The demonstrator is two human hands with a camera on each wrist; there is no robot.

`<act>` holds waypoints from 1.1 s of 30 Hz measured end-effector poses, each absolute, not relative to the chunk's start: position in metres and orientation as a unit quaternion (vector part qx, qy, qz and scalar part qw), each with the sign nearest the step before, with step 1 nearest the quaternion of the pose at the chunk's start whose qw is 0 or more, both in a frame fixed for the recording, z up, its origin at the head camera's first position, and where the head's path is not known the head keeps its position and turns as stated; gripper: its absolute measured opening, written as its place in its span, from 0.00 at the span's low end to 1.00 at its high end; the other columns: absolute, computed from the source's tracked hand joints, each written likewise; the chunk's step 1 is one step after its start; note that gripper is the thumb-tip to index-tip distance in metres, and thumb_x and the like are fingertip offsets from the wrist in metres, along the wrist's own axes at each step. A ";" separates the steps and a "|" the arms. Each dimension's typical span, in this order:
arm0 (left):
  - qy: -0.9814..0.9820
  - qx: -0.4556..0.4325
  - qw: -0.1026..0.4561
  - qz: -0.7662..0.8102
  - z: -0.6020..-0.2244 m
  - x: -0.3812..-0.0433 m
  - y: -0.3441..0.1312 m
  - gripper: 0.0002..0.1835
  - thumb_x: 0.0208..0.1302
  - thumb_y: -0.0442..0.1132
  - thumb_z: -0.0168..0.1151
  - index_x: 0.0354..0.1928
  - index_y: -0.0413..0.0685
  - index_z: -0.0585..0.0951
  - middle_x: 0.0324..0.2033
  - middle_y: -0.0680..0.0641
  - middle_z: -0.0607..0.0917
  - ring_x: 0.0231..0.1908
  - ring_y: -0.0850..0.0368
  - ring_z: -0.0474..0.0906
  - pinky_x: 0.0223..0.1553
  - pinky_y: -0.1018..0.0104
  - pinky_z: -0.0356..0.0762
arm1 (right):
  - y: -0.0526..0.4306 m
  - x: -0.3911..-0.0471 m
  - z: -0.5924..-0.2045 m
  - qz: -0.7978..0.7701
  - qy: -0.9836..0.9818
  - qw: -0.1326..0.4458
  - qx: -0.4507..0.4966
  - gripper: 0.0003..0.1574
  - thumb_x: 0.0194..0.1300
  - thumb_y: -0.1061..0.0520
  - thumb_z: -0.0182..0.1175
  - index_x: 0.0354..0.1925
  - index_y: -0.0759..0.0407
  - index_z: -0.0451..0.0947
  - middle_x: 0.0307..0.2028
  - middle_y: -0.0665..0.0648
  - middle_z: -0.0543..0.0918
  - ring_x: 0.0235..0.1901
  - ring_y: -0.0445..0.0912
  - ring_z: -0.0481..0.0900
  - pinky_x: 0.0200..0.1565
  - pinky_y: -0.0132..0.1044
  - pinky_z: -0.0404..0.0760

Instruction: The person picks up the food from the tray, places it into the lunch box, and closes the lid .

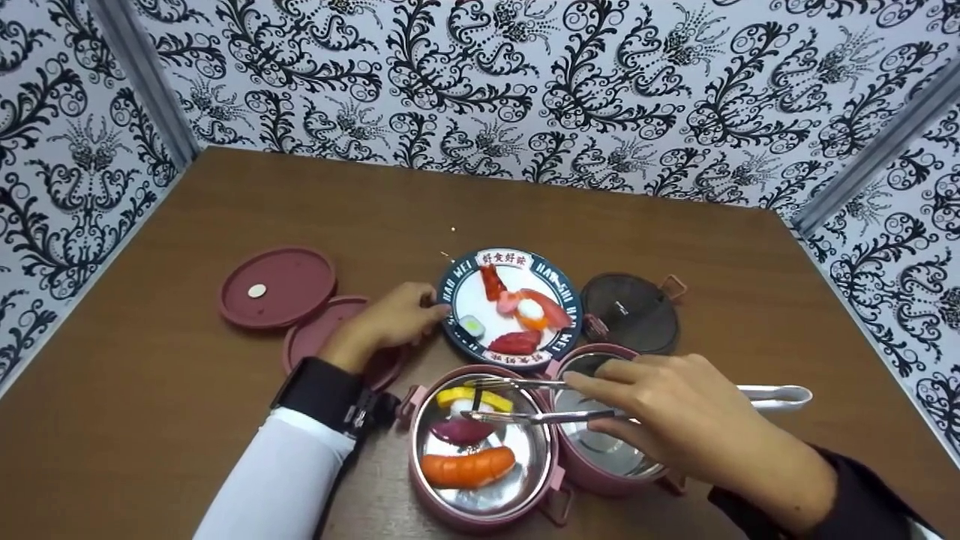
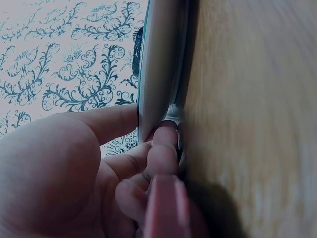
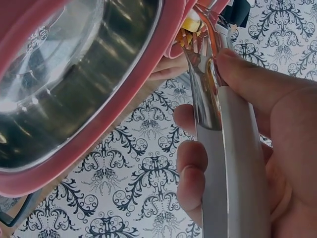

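"Where are the silver metal tongs with white handles (image 1: pixel 585 415)?"
"Tips over a yellow-topped, black-banded sushi piece (image 1: pixel 496 401) in a round pink steel-lined pot (image 1: pixel 531 459), by a purple piece (image 1: pixel 459 432) and an orange segmented piece (image 1: pixel 469 468); whether they touch it I can't tell"
"And the hands?"
"Above a second round pink pot (image 1: pixel 604 480), the right hand (image 1: pixel 667 409) curls round the tongs; the left hand (image 1: pixel 397 311), stretched forward, pinches the edge of a round, blue-rimmed white plate (image 1: pixel 467 294) bearing more sushi pieces (image 1: pixel 515 343)"

Head: above, facing forward and down across the table (image 1: pixel 600 225); patterned wall (image 1: pixel 480 75) at twelve o'clock; farthest.
Left wrist: low beside the plate (image 1: pixel 469 298), very near, turned sideways, table at three o'clock.
Right wrist: near, along the tongs (image 3: pixel 242 163), pot (image 3: pixel 111 109) at ten o'clock.
Shared: head and left wrist, plate; head and right wrist, tongs, pot.
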State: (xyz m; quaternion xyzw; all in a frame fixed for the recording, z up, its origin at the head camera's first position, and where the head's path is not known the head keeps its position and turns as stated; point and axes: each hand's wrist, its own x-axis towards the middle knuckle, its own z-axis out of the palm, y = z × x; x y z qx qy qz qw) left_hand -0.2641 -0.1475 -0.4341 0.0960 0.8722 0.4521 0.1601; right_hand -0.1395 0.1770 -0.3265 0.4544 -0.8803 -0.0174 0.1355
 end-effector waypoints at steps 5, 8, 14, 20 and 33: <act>0.879 0.105 0.152 0.439 -0.435 -0.265 -0.148 0.11 0.74 0.44 0.56 0.37 0.43 0.77 0.25 0.48 0.78 0.18 0.58 0.73 0.23 0.68 0.74 | 0.179 -0.139 -0.326 -0.017 -0.882 0.149 0.447 0.30 0.58 0.41 0.71 0.59 0.40 0.81 0.34 0.42 0.84 0.24 0.35 0.75 0.22 0.27 0.67; 0.878 0.102 0.152 0.442 -0.435 -0.266 -0.148 0.11 0.73 0.45 0.56 0.37 0.44 0.77 0.26 0.48 0.78 0.19 0.58 0.73 0.24 0.68 0.74 | 0.180 -0.138 -0.325 -0.004 -0.889 0.143 0.435 0.30 0.58 0.41 0.72 0.58 0.40 0.81 0.35 0.42 0.85 0.24 0.35 0.75 0.22 0.26 0.67; 0.875 0.101 0.155 0.446 -0.436 -0.264 -0.149 0.11 0.73 0.45 0.56 0.37 0.44 0.77 0.25 0.48 0.79 0.19 0.58 0.73 0.24 0.67 0.74 | 0.182 -0.136 -0.323 0.012 -0.893 0.142 0.427 0.28 0.59 0.42 0.71 0.59 0.39 0.81 0.37 0.42 0.86 0.25 0.34 0.77 0.23 0.26 0.69; 0.881 0.097 0.153 0.438 -0.433 -0.265 -0.148 0.12 0.73 0.46 0.56 0.37 0.45 0.77 0.26 0.48 0.79 0.20 0.57 0.74 0.25 0.67 0.74 | 0.180 -0.137 -0.327 0.012 -0.890 0.144 0.432 0.26 0.61 0.44 0.70 0.58 0.40 0.82 0.36 0.43 0.86 0.25 0.37 0.79 0.22 0.27 0.67; 0.878 0.114 0.145 0.442 -0.438 -0.268 -0.148 0.12 0.73 0.44 0.56 0.33 0.44 0.76 0.23 0.49 0.78 0.18 0.58 0.72 0.23 0.68 0.73 | 0.175 -0.139 -0.328 0.071 -0.922 -0.021 0.379 0.24 0.67 0.38 0.62 0.58 0.41 0.82 0.36 0.45 0.86 0.24 0.33 0.70 0.25 0.28 0.67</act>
